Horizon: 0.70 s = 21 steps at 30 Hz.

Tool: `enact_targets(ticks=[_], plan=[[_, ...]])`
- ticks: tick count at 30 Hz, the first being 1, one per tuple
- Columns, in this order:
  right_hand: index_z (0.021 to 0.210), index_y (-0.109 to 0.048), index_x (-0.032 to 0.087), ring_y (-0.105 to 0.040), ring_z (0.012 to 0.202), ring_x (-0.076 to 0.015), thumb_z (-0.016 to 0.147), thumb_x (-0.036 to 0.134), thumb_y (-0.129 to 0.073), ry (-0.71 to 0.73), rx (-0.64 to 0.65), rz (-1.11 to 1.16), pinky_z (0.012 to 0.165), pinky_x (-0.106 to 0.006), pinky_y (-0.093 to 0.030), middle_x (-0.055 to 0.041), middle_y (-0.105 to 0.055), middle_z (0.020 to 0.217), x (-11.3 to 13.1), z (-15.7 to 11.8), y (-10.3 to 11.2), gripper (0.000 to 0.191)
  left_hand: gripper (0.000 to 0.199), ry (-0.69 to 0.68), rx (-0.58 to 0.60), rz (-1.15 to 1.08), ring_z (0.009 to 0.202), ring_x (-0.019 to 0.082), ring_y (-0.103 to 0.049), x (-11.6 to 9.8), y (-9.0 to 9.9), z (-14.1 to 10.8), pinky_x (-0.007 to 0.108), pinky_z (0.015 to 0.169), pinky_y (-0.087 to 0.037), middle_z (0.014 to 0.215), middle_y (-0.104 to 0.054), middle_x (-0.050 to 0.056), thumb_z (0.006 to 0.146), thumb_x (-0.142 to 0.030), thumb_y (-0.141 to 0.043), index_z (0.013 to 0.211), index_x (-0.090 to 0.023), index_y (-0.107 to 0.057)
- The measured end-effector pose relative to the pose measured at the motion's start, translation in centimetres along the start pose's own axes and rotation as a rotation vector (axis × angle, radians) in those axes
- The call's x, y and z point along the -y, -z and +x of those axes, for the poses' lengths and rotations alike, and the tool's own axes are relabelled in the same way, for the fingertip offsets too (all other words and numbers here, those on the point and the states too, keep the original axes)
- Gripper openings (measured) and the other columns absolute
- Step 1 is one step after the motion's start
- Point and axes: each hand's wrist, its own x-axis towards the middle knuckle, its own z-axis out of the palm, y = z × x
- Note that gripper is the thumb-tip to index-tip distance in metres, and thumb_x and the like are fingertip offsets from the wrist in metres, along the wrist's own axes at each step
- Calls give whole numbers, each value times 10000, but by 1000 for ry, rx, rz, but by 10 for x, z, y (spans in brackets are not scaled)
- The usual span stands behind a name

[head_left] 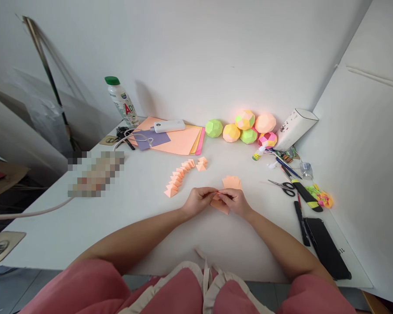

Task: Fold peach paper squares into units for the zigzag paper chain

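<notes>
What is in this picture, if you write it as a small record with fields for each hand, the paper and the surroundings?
Left hand: fingertips at a small peach paper piece
Right hand: fingertips at the same piece
Fold detail: too small to tell
Loose paper: peach, just beyond the right hand
Folded pieces: peach, mostly in a curved row, left of the loose paper
Back: six paper balls near the wall
Right side: scissors, black phone
Back left: green-capped bottle

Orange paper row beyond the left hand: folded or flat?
Folded: the orange paper pieces show creases and pointed peaks rising off the table, one behind another.
</notes>
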Motion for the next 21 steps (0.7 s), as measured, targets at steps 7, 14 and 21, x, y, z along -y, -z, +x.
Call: enact_targets(ticks=[7, 14, 21], plan=[[851, -714, 201, -605, 556, -146, 780, 394, -573, -27, -12, 37, 535, -283, -525, -43, -691, 711, -2, 0, 0, 249, 312, 104, 18, -128, 732, 175, -630, 0, 1, 1, 300, 672, -526, 827, -690, 57, 795, -416, -523, 880, -151, -664], [883, -710, 202, -634, 593, -154, 761, 375, -600, -87, -17, 83, 580, -297, -552, -52, -708, 795, 0, 0, 0, 238, 320, 166, 16, -200, 737, 173, -629, -8, 1, 0, 293, 659, -520, 837, -682, 65, 773, -439, -540, 853, -146, -639], [879, -688, 172, -669, 698, -193, 727, 359, -637, -173, -58, 106, 650, -331, -563, -76, -715, 821, 1, 0, 0, 246, 295, 150, -20, -134, 713, 165, -621, -4, 0, -1, 283, 643, -510, 811, -678, 56, 781, -409, -529, 849, -143, -637]])
